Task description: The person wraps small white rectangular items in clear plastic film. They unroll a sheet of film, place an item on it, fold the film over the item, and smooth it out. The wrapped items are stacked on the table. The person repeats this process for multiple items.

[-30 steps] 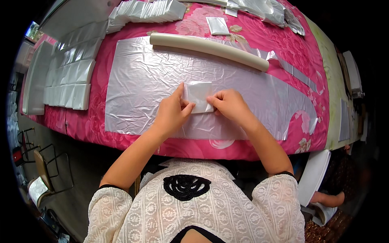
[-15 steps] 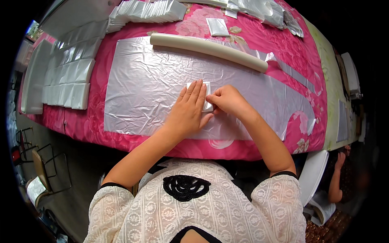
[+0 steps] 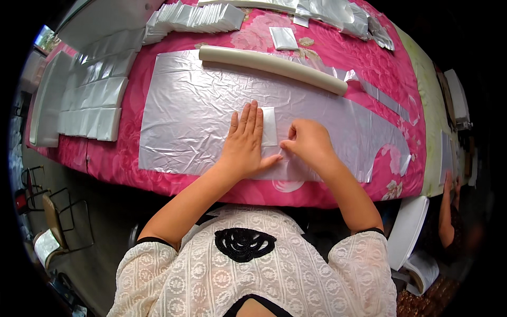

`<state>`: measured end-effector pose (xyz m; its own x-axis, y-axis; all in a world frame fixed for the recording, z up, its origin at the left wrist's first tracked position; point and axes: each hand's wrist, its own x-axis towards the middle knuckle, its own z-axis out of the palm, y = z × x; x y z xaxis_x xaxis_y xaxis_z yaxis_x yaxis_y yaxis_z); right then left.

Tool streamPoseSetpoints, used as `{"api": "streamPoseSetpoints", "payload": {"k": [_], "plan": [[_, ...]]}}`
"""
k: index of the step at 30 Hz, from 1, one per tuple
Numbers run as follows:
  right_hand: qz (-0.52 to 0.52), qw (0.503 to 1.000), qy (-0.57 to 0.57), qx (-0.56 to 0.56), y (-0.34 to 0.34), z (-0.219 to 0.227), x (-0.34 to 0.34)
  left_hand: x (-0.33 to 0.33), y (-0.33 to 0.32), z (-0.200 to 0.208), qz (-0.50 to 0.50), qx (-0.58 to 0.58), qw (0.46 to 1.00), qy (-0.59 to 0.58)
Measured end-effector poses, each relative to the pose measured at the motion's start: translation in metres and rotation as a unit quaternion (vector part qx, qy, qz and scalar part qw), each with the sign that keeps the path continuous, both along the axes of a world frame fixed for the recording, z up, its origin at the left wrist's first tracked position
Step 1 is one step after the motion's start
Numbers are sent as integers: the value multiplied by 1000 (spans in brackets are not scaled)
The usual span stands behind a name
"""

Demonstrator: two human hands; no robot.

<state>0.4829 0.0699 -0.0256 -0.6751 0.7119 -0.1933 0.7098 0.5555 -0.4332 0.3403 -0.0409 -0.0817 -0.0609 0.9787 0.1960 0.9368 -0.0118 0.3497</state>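
A small white square packet [image 3: 270, 127] lies on a wide sheet of silvery plastic film [image 3: 182, 105]. Flat on the packet's left part rests my left hand [image 3: 242, 142], fingers stretched forward and thumb out to the right. Just right of the packet, my right hand [image 3: 310, 141] is closed in a pinch, thumb against forefinger, low over the film. Whatever its fingertips hold, if anything, is too small to make out. Beyond both hands, a long cream tube [image 3: 274, 66] lies across the film's far edge.
Stacked silvery packets [image 3: 90, 121] stand in rows at the left, with a fanned row of packets [image 3: 198, 18] behind. A single packet [image 3: 284, 38] lies past the tube. Film strips [image 3: 380, 95] curl at the right. Another person's arm [image 3: 446, 216] shows at far right.
My right hand has drawn back to the right, away from the packet, still pinched. My left hand stays flat, and more of the packet shows. The other person's arm has shifted.
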Motion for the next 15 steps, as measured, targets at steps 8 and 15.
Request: {"api": "streamPoseSetpoints", "payload": {"k": [8,15], "plan": [[222,942,161,195,-10,-31,-41,-14,-109,27,49,-90,759,-643],[225,965,130,27,-99,-47,-66,-19,-177,26,300,-232,545,-747]]}}
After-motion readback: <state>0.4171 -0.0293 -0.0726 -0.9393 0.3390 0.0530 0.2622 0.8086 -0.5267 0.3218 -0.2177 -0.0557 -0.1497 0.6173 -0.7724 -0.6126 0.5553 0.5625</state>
